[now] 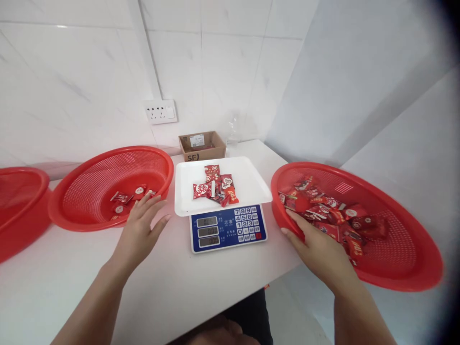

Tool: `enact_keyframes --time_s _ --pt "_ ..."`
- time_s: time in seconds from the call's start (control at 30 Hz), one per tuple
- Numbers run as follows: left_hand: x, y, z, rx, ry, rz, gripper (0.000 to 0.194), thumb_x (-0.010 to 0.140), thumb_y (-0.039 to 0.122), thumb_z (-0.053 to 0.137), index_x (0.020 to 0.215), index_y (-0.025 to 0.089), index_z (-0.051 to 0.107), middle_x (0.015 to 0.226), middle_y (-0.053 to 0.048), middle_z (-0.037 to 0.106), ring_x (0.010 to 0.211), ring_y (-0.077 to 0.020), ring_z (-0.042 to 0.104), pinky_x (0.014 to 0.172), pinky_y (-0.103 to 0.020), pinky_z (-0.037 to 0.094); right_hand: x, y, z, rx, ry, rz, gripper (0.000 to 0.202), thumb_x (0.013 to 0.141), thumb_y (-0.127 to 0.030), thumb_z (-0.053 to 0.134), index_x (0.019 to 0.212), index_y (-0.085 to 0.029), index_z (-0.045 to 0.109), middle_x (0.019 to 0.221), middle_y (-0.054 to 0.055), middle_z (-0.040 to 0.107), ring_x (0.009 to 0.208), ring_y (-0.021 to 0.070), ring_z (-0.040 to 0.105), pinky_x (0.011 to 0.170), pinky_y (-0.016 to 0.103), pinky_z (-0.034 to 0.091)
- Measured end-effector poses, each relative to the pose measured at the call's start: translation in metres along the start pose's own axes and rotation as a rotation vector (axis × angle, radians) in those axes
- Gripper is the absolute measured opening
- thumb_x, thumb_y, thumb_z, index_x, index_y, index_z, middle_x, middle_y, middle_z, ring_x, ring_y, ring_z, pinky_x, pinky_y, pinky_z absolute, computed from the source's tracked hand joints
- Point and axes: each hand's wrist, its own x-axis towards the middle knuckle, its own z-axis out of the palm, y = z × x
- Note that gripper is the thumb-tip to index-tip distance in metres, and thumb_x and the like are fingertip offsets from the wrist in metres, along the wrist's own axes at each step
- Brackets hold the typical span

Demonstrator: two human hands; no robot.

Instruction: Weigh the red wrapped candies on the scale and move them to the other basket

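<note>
My left hand (pixel 142 225) is open, its fingers spread over the near right rim of a red plastic basket (pixel 89 179). A few red candy packets (pixel 124 197) lie inside that basket. My right hand (pixel 318 247) grips the left rim of another red basket (pixel 398 206), with the thumb outside the wall. This basket is tilted and holds many red wrapped candies (pixel 327 211). Between my hands stands a blue digital scale (pixel 228 232) with a white tray (pixel 247 177). Several red candy packets (pixel 215 187) lie together on the tray.
A third red basket (pixel 21 211) stands at the far left. Behind the scale is an open cardboard box (pixel 203 146) with a clear plastic bag (pixel 233 129) beside it. A wall socket (pixel 160 112) is above the white table (pixel 158 297). The right basket overhangs the table edge.
</note>
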Motion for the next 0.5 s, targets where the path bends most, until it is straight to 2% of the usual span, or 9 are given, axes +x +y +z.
enact_keyframes --time_s 0.23,0.5 --pt "-0.011 -0.008 -0.008 0.06 0.027 -0.009 0.033 0.088 0.037 0.046 0.111 0.016 0.057 0.119 -0.012 0.059 0.127 -0.0286 0.038 0.103 -0.049 0.032 0.0 -0.003 -0.001 -0.03 0.002 0.013 0.052 0.087 -0.049 0.033 0.134 -0.027 0.042 0.112 0.007 0.066 0.092 0.0301 0.065 0.071 0.041 0.052" --pt "-0.001 -0.002 0.005 0.068 -0.001 0.061 0.033 0.089 0.039 0.043 0.112 0.02 0.056 0.122 -0.012 0.057 0.129 -0.0285 0.036 0.104 -0.052 0.028 -0.002 -0.006 -0.001 -0.053 0.012 0.019 0.052 0.087 -0.048 0.034 0.134 -0.027 0.041 0.111 0.008 0.066 0.09 0.0308 0.065 0.067 0.042 0.052"
